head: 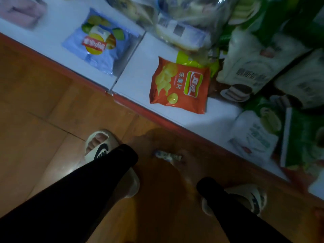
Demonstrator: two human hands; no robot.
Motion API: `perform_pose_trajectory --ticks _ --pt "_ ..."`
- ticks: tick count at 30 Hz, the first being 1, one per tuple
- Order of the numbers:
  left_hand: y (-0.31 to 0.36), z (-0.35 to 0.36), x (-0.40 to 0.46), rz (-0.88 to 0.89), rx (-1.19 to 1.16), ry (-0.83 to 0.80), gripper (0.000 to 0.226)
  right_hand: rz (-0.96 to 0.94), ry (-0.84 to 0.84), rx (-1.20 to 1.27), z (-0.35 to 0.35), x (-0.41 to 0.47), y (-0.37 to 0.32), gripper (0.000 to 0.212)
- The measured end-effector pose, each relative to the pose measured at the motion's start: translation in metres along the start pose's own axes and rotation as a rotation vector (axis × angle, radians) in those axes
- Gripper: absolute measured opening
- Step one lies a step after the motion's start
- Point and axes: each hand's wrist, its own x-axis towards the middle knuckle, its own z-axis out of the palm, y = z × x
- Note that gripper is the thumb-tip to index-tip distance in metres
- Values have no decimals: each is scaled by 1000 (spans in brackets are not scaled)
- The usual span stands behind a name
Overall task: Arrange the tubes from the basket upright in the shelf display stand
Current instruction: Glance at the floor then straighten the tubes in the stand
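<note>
The blurry hand (177, 165) seems to pinch a small tube (167, 155), though its grip's honestly unclear; the tube could slip to the floor (43, 106) below the grip.

Camera tilted down at the floor (43, 102), brown tiles. Two legs in dark trousers, feet in pale slides: left slide (98, 148), right slide (249, 197). A small blurred tube-like thing (167, 155) lies on the floor between the feet. Low white shelf (133, 74) with a red front edge carries a blue chip bag (100, 41), an orange chip bag (178, 85), and white-and-green boxes (259, 60). No hands in frame.
</note>
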Motion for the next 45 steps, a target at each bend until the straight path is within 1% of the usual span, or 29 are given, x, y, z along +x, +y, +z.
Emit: perform_pose_trajectory --ticks 2,3,5,7,9,12,13,15,17,18,19,21,22,25,26,29,31,34,36,38,39,41,42,45 --pt "7 -19 -26 16 -41 -26 33 -68 39 9 -22 -27 -16 26" --pt "11 -30 -40 28 -83 -17 32 -108 65 0 -33 -39 -26 26" --pt "21 -58 -77 57 -157 29 31 -197 110 -8 -59 -68 -50 17" --pt "30 -90 -118 104 -219 86 28 -297 150 40 -85 -103 -77 11" --pt "39 -122 -161 156 -364 136 29 -357 163 218 -110 -144 -104 9" --pt "50 -168 -220 227 -586 286 62 -430 211 494 -143 -201 -147 3" --pt "54 -185 -238 242 -637 329 65 -478 245 568 -154 -217 -163 4" --pt "67 -222 -274 283 -696 370 56 -577 313 669 -178 -250 -193 9" --pt "86 -256 -307 343 -708 409 41 -664 409 674 -202 -287 -222 13" --pt "97 -270 -323 384 -718 434 38 -706 455 679 -215 -305 -233 13" --pt "108 -284 -338 423 -723 461 40 -752 504 683 -227 -322 -245 13" --pt "130 -307 -364 479 -705 500 49 -822 601 643 -249 -355 -265 19" --pt "142 -316 -376 514 -687 508 48 -850 640 603 -258 -370 -271 22" --pt "172 -339 -407 604 -659 534 21 -945 747 531 -282 -414 -287 25" --pt "179 -345 -415 631 -673 546 20 -965 783 515 -289 -427 -291 24" --pt "194 -363 -427 682 -736 669 39 -991 846 576 -313 -453 -302 10" --pt "202 -371 -430 698 -789 755 38 -977 879 648 -327 -461 -307 11" --pt "207 -382 -431 674 -783 865 19 -972 950 661 -347 -470 -317 16" --pt "197 -392 -425 580 -686 992 18 -956 1003 666 -359 -474 -326 12" --pt "180 -402 -417 403 -508 1146 27 -946 1057 622 -372 -477 -336 9" --pt "170 -407 -413 313 -411 1178 33 -942 1090 580 -379 -476 -341 9" --pt "152 -417 -402 175 -232 1178 48 -924 1161 471 -389 -471 -352 9" --pt "145 -422 -396 136 -165 1170 55 -909 1190 404 -393 -469 -357 11" --pt "132 -437 -384 78 -83 1128 82 -864 1215 288 -406 -461 -376 13"
